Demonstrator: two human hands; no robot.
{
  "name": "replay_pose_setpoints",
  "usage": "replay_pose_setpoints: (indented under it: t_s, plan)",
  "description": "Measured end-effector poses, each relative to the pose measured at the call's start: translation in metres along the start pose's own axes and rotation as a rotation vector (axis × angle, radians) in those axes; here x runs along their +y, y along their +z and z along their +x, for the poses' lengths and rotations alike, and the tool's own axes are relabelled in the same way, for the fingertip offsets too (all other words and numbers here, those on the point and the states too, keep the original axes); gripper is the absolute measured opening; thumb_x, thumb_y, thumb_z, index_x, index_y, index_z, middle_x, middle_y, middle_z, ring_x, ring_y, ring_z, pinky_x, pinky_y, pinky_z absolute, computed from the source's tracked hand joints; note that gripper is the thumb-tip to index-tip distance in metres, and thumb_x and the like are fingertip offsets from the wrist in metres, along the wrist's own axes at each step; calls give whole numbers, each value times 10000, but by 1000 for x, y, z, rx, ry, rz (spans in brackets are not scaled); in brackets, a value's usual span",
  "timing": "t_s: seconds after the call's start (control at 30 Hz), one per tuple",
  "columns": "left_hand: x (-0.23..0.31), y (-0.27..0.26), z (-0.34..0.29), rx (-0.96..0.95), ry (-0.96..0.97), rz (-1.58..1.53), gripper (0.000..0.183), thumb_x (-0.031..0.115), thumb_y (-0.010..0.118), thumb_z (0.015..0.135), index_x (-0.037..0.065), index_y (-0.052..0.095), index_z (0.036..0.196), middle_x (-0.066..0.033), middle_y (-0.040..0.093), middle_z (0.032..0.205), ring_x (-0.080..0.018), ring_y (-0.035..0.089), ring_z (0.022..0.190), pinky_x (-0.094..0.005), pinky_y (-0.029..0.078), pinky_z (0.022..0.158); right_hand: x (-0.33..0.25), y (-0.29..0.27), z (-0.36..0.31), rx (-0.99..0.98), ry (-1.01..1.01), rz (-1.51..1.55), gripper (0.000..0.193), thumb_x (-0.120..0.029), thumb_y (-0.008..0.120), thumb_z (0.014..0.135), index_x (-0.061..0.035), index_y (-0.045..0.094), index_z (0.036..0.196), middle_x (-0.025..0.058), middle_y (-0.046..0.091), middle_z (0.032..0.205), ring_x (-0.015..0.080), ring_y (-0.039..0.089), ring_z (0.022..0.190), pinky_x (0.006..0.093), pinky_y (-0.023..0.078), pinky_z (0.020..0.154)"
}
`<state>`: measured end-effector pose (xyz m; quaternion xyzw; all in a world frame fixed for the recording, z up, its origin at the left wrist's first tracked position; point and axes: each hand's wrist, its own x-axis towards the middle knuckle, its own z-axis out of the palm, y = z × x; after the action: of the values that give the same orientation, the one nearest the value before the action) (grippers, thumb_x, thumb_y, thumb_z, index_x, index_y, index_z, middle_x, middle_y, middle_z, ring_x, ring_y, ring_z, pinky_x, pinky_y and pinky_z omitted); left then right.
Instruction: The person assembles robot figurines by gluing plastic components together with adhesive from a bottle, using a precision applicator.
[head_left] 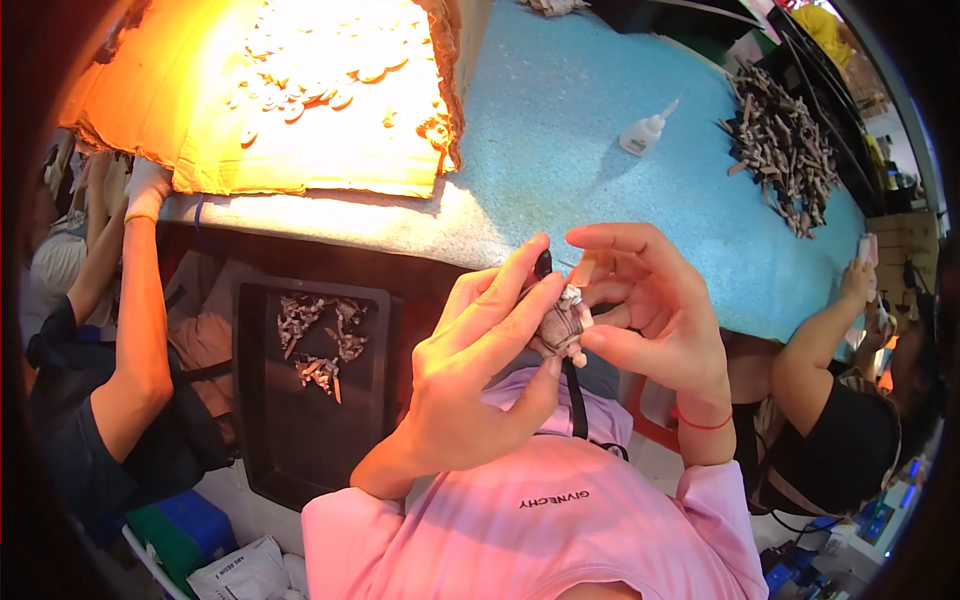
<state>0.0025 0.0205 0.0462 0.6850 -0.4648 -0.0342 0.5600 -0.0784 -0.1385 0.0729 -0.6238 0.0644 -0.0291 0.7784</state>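
Both my hands meet close in front of my chest over a small grey-brown figurine piece (pixel 563 328). My left hand (pixel 478 375) wraps it from the left, thumb and forefinger closed on it. My right hand (pixel 650 315) pinches its pale top end between thumb and fingertips, with a red string around the wrist. A dark tip (pixel 543 264) shows just above the piece by my left forefinger. My pink sleeves rise from the lower edge.
A black tray (pixel 300 440) with several grey pieces lies at my lower left. On the blue table (pixel 560 130) lie a glue bottle (pixel 645 130), a pile of grey pieces (pixel 785 150) and brightly lit cardboard (pixel 300 100). People sit left and right.
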Motion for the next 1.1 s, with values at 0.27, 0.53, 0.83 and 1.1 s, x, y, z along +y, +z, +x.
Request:
replay_pose_setpoints:
  t_s: [0.27, 0.53, 0.83, 1.1]
  plan:
    - [-3, 0, -1, 38, -25, -127, 538, -68, 608, 563, -29, 570, 1099, -225, 509, 1200, -320, 576, 928, -331, 493, 758, 6, -2, -3, -75, -131, 10, 481, 85, 561, 767, 35, 429, 1227, 71, 476, 991, 115, 539, 913, 203, 484, 741]
    - [-4, 2, -13, 108, -399, -1002, 451, -9, 515, 801, -121, 410, 1225, -211, 481, 1209, -267, 511, 1084, -351, 426, 910, 6, 5, -7, 74, -68, 105, 424, 40, 578, 782, 20, 465, 1191, 66, 525, 951, 111, 546, 856, 229, 490, 673]
    - [-8, 11, -17, -40, -646, -1663, 486, 253, 368, 874, -34, 383, 1266, -242, 358, 1319, -415, 414, 1165, -503, 419, 899, 21, 8, -8, 292, -402, -517, 571, -31, 678, 698, -36, 449, 1221, 121, 531, 1080, 147, 538, 909, 256, 452, 693]
    - [-4, 16, -17, -121, -720, -1676, 460, 291, 371, 879, 85, 394, 1290, -146, 365, 1347, -474, 328, 1204, -555, 315, 963, 20, 19, -11, 282, -339, -379, 661, 13, 656, 708, -28, 331, 1283, 88, 600, 937, 122, 569, 831, 224, 428, 674]
